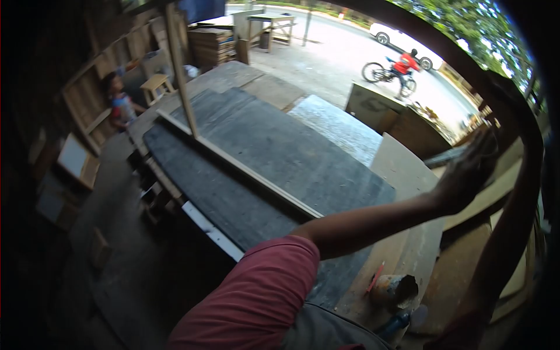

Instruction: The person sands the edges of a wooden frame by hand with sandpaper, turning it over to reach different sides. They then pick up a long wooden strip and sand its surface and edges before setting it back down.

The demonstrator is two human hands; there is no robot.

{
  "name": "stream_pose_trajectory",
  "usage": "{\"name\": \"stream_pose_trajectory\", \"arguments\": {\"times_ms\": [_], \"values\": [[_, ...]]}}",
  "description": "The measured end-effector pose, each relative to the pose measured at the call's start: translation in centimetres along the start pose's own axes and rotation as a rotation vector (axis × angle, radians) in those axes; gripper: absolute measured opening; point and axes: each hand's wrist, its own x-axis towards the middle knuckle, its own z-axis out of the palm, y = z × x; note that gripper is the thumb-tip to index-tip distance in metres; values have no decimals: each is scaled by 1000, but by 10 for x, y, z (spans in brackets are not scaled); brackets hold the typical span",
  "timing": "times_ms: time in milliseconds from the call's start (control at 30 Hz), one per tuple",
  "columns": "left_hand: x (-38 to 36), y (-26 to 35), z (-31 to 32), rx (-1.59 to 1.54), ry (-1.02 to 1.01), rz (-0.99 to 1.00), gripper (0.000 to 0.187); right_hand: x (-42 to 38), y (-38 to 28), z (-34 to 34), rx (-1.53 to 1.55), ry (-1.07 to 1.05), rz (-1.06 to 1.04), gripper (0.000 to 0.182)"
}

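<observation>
My left arm, in a red sleeve, stretches across to the right above the worktable. My left hand [466, 172] is somewhat blurred, its fingers seemingly extended upward, and I see nothing held in it. Farther right, my raised right hand [506, 96] lies in deep shadow near the top right; its fingers cannot be made out. Both hands are nearest to the boards [487, 201] leaning at the right. Below my left arm, a dark sheet [280, 143] covers much of the worktable, with a long thin wooden strip [251, 173] lying across it.
A stained can [389, 290], a red pencil [376, 277] and a blue-handled tool [396, 322] are at the near table end. A wooden post [182, 76] rises beside the strip. A person [121, 105] is at the left; a cyclist [402, 65] is out on the road.
</observation>
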Motion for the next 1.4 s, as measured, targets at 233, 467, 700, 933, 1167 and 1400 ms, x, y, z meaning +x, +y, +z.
{"name": "stream_pose_trajectory", "arguments": {"times_ms": [233,467,700,933,1167,1400], "values": [[-131,-3,-13,165,21,-64,68,8,-50,1,509,-46,453,64],[11,4,11,-1,-5,-25,71,-2,-101,7,71,-127,360,58],[-66,-3,5,133,57,0,69,-6,-109,12,104,-102,230,68],[-51,14,0,135,13,11,71,-2,-93,7,163,-127,261,61],[34,8,14,-14,80,15,59,1,-65,10,105,-7,197,55],[-48,21,-6,-304,53,-187,46,-13,-46,9,3,106,156,54]]}}
